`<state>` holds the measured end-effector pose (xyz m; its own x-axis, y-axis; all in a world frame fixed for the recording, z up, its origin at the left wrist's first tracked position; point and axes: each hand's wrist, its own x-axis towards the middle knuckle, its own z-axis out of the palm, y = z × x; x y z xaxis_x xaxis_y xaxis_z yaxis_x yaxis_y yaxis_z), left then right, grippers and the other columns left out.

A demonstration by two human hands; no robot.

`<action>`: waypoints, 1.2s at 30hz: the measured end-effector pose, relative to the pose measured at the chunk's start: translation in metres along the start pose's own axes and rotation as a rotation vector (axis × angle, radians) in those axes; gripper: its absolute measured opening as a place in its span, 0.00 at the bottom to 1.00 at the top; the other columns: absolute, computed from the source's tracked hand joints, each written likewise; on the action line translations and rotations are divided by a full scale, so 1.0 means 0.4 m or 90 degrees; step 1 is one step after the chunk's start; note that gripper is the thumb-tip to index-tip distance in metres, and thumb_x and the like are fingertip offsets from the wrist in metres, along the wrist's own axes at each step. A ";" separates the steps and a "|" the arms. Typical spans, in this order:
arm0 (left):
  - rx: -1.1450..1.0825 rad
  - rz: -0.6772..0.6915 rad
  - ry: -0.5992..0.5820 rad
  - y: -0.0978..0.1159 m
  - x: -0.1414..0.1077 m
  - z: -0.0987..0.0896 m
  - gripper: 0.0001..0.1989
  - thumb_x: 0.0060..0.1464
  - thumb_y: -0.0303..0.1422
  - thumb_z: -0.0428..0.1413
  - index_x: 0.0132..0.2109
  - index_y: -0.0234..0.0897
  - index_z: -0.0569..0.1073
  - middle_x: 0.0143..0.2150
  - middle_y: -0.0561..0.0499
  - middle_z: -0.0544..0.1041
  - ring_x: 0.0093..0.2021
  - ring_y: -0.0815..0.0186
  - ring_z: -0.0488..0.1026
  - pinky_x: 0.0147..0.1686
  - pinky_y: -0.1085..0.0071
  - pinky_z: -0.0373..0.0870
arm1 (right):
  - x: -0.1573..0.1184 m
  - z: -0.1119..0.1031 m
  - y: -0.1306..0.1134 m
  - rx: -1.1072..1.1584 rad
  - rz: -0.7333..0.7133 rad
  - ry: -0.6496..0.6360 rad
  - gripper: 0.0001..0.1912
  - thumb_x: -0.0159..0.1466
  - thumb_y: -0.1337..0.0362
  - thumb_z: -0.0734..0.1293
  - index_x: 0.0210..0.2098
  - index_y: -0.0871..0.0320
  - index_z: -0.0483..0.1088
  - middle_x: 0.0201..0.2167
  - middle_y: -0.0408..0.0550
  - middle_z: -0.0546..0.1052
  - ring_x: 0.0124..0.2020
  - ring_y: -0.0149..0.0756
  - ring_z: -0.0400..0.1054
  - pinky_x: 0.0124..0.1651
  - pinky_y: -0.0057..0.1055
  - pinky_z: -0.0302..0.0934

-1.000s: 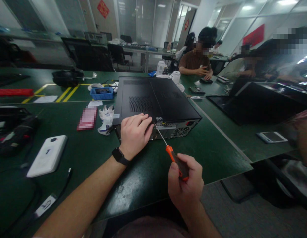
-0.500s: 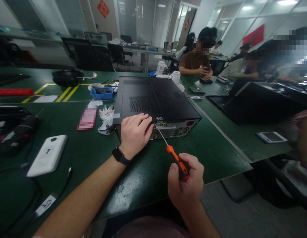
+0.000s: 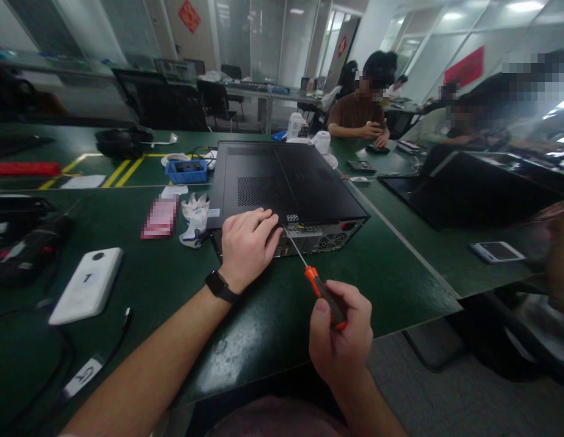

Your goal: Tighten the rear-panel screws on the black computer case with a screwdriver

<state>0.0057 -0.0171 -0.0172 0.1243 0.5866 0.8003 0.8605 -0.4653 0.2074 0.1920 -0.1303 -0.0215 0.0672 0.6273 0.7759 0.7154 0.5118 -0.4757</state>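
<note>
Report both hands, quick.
Left hand: fingers bent at the case's near edge; whether it pinches anything cannot be told.
Right hand: closed around the handle of the screwdriver.

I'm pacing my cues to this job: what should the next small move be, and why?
Probably a small, gentle turn of the screwdriver by the right hand gripping it: the tip appears to meet the rear edge of the black computer case, close by the left hand resting there. Whether it sits in a screw is too small to tell.
</note>
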 end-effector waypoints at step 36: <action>-0.005 -0.004 -0.002 -0.001 -0.001 0.001 0.10 0.64 0.35 0.59 0.52 0.42 0.78 0.54 0.47 0.82 0.57 0.54 0.77 0.55 0.53 0.66 | -0.013 0.003 0.015 -0.014 0.044 -0.001 0.12 0.69 0.64 0.66 0.52 0.56 0.70 0.38 0.48 0.80 0.28 0.34 0.77 0.28 0.29 0.70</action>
<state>0.0053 -0.0170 -0.0178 0.1214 0.5915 0.7971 0.8571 -0.4674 0.2164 0.1951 -0.1296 -0.0289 0.1155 0.6619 0.7407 0.7243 0.4541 -0.5188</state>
